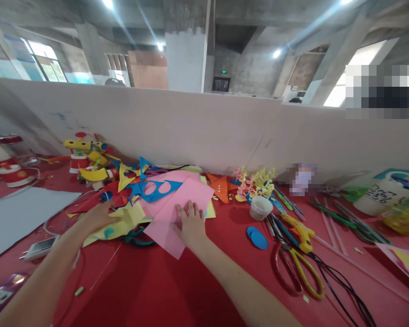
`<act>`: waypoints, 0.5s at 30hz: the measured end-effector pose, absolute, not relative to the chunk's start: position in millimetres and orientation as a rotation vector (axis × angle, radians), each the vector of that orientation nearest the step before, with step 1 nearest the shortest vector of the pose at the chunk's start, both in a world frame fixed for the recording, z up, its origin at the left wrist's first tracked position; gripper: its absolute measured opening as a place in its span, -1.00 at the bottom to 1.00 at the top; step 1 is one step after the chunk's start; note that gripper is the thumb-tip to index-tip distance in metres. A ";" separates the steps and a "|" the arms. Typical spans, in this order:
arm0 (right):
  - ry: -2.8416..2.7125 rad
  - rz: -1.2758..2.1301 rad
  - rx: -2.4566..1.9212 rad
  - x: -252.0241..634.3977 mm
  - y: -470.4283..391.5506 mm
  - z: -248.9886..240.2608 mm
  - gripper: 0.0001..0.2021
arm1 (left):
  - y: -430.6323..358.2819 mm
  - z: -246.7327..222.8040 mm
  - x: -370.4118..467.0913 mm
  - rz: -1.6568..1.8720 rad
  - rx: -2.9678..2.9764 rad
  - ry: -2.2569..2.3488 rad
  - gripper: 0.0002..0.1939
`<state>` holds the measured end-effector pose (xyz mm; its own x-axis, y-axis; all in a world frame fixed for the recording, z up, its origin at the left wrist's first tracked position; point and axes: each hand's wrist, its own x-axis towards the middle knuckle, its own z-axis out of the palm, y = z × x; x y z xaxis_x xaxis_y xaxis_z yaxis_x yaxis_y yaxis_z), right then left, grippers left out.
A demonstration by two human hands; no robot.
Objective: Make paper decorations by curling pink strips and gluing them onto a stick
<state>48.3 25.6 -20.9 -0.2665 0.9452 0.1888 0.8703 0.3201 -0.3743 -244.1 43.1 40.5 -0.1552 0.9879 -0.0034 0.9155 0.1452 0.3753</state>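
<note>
My right hand (192, 225) lies on a pink paper sheet (182, 206), its fingers spread over the surface. My left hand (101, 215) is at a crumpled yellow sheet (124, 222) to the left, its fingers partly hidden, so its grip does not show. Behind the hands is a pile of coloured paper, with a blue cut-out sheet (162, 190) that has holes in it. An orange star shape (221, 186) lies right of the pink sheet. Farther right are blue discs (258, 238) and a small white cup (261, 208).
Yellow-handled scissors (306, 272) and a yellow glue gun (301, 231) with black cable lie at the right. A white bucket (378, 195) stands far right. Toy figures (80, 152), white paper (23, 218) and a charger (42, 247) are at the left. A low partition (197, 131) runs behind.
</note>
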 end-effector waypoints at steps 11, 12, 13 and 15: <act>-2.241 0.240 -1.085 57.1 44.9 -13.0 -0.42 | 17.4 107.5 -200.4 0.986 1.815 1.937 -0.69; -2.129 0.330 -1.052 60.9 43.8 -9.8 -0.45 | 14.2 111.0 -184.8 1.061 1.689 1.781 -0.64; -1.988 0.460 -1.027 65.5 41.4 -7.3 -0.51 | 10.8 111.7 -167.3 1.083 1.561 1.624 -0.62; -1.658 0.797 -1.002 78.4 32.6 -5.1 -0.60 | 3.3 104.5 -129.7 0.986 1.395 1.401 -0.61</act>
